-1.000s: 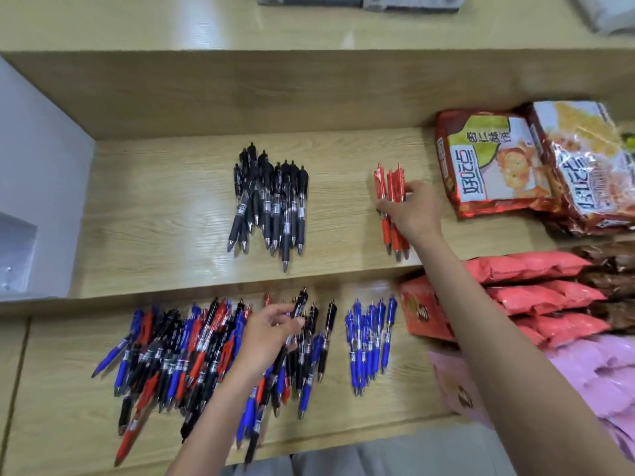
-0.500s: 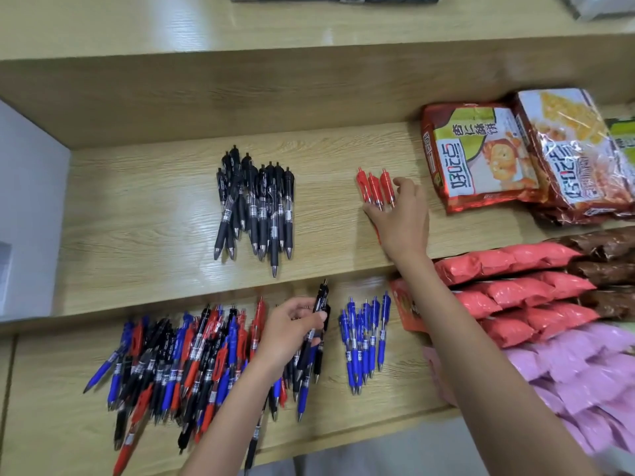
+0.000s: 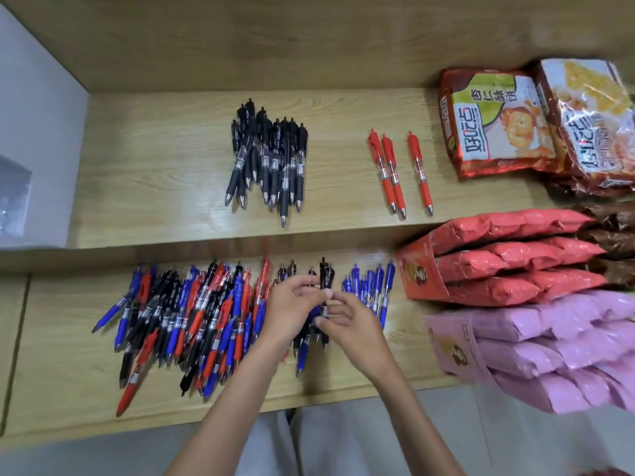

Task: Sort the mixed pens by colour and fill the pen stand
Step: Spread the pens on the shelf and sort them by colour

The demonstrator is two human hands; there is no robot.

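From the head camera, both hands meet over the right end of the mixed pile (image 3: 192, 317) on the tabletop (image 3: 68, 389). The left hand (image 3: 292, 310) pinches a black pen (image 3: 324, 274) between thumb and curled fingers. The right hand (image 3: 350, 326) seems to pinch its lower barrel, the other fingers loosely bent.

The pen belongs with the black pens (image 3: 268, 159) on the shelf (image 3: 154, 187) behind. To do this well, one hand should take it fully before the other lets go. It should then go down tip toward the person, like the rest, without rolling toward the three red pens (image 3: 391, 173). The blue pens (image 3: 371, 286) lie just right of the hands, so a sleeve or wrist could scatter them. No pen stand is in view.

The biscuit packet (image 3: 494, 121) bears large sideways Chinese characters, probably 好吃点, with a smaller line ending 酥饼. The print on the pen clips, the pink packets (image 3: 536, 341) and the red packets (image 3: 508, 255) is too small to read.
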